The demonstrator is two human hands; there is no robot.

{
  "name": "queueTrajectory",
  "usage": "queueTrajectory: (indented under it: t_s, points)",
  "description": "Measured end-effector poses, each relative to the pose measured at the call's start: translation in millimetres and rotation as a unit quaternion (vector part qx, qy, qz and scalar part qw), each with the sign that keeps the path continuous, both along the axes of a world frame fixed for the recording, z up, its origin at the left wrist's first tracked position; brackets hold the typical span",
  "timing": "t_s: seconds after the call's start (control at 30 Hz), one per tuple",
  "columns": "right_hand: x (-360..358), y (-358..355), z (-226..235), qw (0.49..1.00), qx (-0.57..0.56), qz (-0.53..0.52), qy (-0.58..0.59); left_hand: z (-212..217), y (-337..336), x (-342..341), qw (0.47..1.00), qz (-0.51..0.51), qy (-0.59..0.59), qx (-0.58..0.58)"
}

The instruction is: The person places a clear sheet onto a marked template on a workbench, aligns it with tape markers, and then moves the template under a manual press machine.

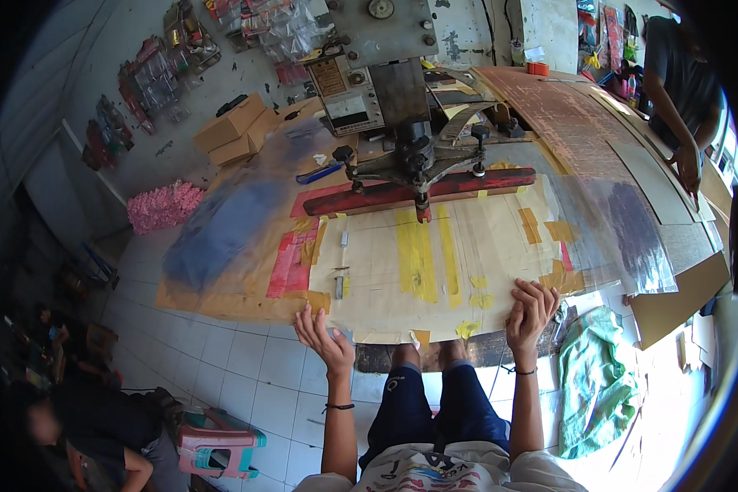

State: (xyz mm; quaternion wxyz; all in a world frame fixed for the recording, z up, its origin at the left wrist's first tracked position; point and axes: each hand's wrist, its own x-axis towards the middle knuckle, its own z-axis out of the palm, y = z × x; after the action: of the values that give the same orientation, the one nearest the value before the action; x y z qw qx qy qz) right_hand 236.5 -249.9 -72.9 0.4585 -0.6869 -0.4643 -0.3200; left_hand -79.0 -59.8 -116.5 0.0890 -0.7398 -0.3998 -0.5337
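Observation:
A press machine [402, 107] stands over the work table, its long red bar [459, 190] lying across the far side of a taped cardboard sheet [369, 279]. Yellow, red and brown tape strips cover parts of this sheet. My left hand [326, 340] rests on the sheet's near left corner, fingers spread. My right hand [530, 318] lies at the near right edge, fingers slightly bent and apart. Neither holds anything that I can make out. Clear plastic film [631, 234] spreads to the right, and bluish film [230, 225] to the left.
A blue cutter [319, 174] and cardboard boxes [234, 131] lie behind on the left. Pink bundles [164, 207] sit farther left. Another person [681, 90] works at the right table; a second person [107, 435] is low at left by a stool [221, 441]. Green cloth [597, 381] hangs at right.

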Motion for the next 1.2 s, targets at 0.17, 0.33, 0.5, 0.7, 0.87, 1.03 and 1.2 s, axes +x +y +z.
queueTrajectory:
  t_s: [0.17,0.33,0.5,0.7,0.87,1.03,1.2]
  points:
    - [0,-2,-2,1.000,-0.003,-0.003,0.004,0,-2,-1,1.000,-0.003,0.003,-0.005]
    - [2,-1,-4,1.000,-0.003,-0.002,0.004,-1,-3,-3,1.000,-0.001,0.011,-0.016]
    - [2,2,-4,1.000,-0.004,-0.001,0.002,2,-2,-2,1.000,-0.003,0.010,-0.019]
    - [2,0,-2,1.000,-0.010,0.000,0.006,2,-4,-2,1.000,-0.004,-0.002,-0.028]
    - [3,-1,-9,1.000,-0.006,0.003,0.000,5,-8,-3,0.999,0.003,0.006,-0.038]
    - [2,1,-7,1.000,-0.004,0.003,-0.001,8,-9,-6,0.999,-0.003,0.023,-0.046]
    - [5,0,-6,1.000,-0.006,0.006,0.002,10,-10,-2,0.998,0.002,0.023,-0.058]
